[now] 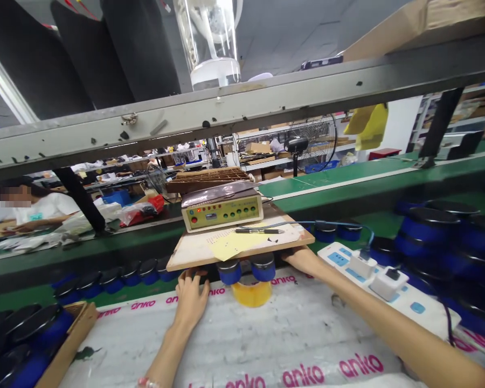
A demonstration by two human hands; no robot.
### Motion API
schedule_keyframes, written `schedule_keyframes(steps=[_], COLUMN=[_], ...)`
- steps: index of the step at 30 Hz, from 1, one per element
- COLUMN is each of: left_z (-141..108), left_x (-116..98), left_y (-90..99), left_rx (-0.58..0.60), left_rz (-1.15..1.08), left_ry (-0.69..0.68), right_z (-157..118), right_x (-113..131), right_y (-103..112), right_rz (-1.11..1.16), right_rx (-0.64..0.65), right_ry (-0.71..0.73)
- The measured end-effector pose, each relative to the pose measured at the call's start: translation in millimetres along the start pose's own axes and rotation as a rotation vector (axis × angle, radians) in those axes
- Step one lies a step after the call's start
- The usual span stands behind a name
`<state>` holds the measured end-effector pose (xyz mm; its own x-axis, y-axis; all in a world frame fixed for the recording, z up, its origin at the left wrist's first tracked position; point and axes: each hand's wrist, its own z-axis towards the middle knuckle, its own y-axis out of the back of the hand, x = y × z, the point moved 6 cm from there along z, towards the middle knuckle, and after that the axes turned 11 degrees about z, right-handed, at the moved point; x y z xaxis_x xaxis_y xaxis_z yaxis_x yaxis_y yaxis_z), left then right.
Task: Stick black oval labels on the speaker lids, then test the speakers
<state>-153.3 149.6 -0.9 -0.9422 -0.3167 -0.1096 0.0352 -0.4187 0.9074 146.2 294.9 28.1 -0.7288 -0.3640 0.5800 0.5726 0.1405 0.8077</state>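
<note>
An open cardboard box [70, 342] at the near left holds blue pieces with black tops [44, 327]. More of them are massed at the far right [428, 231], and a row [111, 280] runs along the green belt [311, 186] to the left. Two blue pieces [229, 272] stand under the near edge of a wooden board [186, 254], between the person's hands, just beyond a yellow roll [253, 295]. The left hand [192, 293] reaches to the board's left underside, fingers loosely spread; whether they grip anything, I cannot tell. The right hand [301, 257] goes under the board's right side and is partly hidden, so its grip cannot be told either.

On the board sit a control box [222, 211] with a red light lit, a yellow sheet [226, 249] and a black pen [259, 231]. Plastic sheeting [267, 334] covers the near worktop; a white power strip [418, 307] with two plugged-in adapters lies on the right. A clear jar [206, 40] stands on the overhead shelf [178, 116]. Farther off are a black fan [315, 141], loaded racks and, at far left, a co-worker in white [52, 207].

Pink "anko" repeats across the sheeting; the control box's lettering is too small to read.
</note>
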Motion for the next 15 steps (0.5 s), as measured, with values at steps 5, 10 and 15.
schedule_keyframes(steps=[5, 10, 15], left_z=[1.3, 0.1, -16.5], left_x=[2.9, 5.1, 3.4], left_y=[1.7, 18.9, 50.4], left_rx=[-0.084, -0.179, -0.301], left_rz=[-0.047, -0.172, -0.328], left_ry=[-0.020, -0.114, -0.111], right_z=[-10.3, -107.8, -231.4], right_x=[14.4, 22.0, -4.4], right_y=[-0.3, 43.0, 106.0], right_rz=[-0.019, -0.038, -0.078], right_rx=[0.101, 0.134, -0.024], right_ry=[0.002, 0.064, -0.039])
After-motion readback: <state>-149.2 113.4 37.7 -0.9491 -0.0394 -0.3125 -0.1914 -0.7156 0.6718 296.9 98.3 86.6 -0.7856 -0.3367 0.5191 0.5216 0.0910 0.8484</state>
